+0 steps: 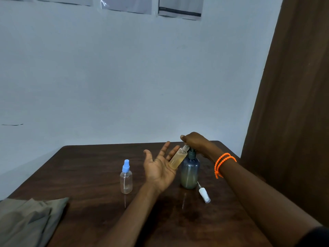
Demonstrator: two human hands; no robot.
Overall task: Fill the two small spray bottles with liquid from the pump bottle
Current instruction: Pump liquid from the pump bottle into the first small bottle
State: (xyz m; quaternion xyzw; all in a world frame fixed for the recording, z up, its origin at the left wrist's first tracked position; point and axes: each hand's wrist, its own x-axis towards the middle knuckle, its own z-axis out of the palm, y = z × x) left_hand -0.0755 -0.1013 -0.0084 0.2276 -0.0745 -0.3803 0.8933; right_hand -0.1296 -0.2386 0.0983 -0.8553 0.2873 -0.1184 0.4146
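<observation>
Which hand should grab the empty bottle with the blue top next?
Probably the left hand. The empty bottle stands right beside it, though it must first put down the filled bottle lying on its fingers. The right hand is across the table, pressing the pump bottle.

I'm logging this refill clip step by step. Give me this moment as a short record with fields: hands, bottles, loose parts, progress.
left hand: left hand, palm up, fingers straight, cradles the uncapped spray bottle tilted against the pump spout
right hand: right hand presses on the pump head of the pump bottle
uncapped bottle: holds yellowish liquid, well filled
second bottle: blue-capped spray bottle upright on the table, looks empty
loose part: white sprayer cap lying beside the pump bottle
other: folded cloth at the near left corner
progress: first bottle being filled; second not started
</observation>
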